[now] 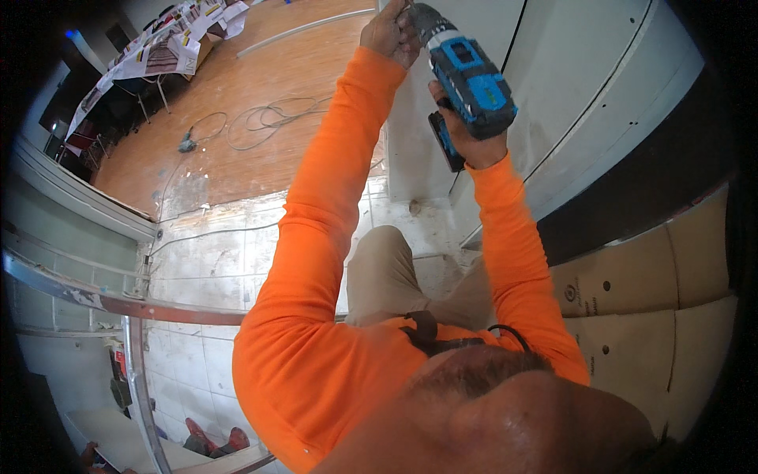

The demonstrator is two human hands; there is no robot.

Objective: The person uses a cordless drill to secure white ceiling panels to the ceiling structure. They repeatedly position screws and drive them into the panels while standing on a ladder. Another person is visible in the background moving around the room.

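Note:
My right hand (477,144) is wrapped round the grip of a blue and black cordless drill (471,77), raised in front of me with its battery hanging below the grip. The chuck end points up toward the top edge of the head view, close to a pale wall panel (545,95). Beside the chuck, my left hand (392,36) is closed with its fingers curled in. Whatever those fingers pinch at the drill's tip is too small and cut off to make out.
A metal rail (181,311) runs close on my left. On the floor lie a loose cable (272,118) and a small blue tool (187,144). Cardboard boxes (624,276) stand at right; a covered table (158,59) is far left. Red shoes (212,437) show lower left.

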